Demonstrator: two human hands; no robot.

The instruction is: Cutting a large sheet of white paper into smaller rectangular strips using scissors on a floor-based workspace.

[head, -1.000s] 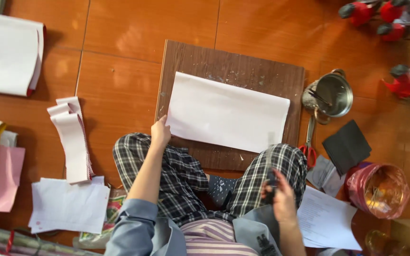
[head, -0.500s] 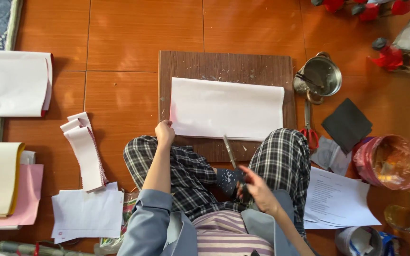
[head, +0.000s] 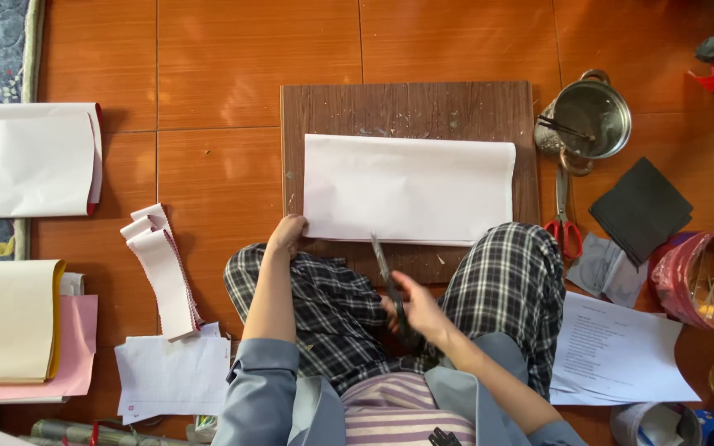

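Now my right hand (head: 416, 307) grips the scissors (head: 390, 279), blades pointing up at the white paper (head: 406, 188); my left hand (head: 288, 234) pins its near-left corner.

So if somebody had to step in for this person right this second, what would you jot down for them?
Left hand: bare, resting on the near left corner of the white paper sheet.
Right hand: gripping dark scissors, blades pointing toward the sheet's near edge, not yet touching it.
The sheet lies flat on the wooden board on the floor.
Done: sheet laid out and steadied. No cut shows in it.
Nearby: red-handled scissors and a metal pot to the right, paper strips to the left.
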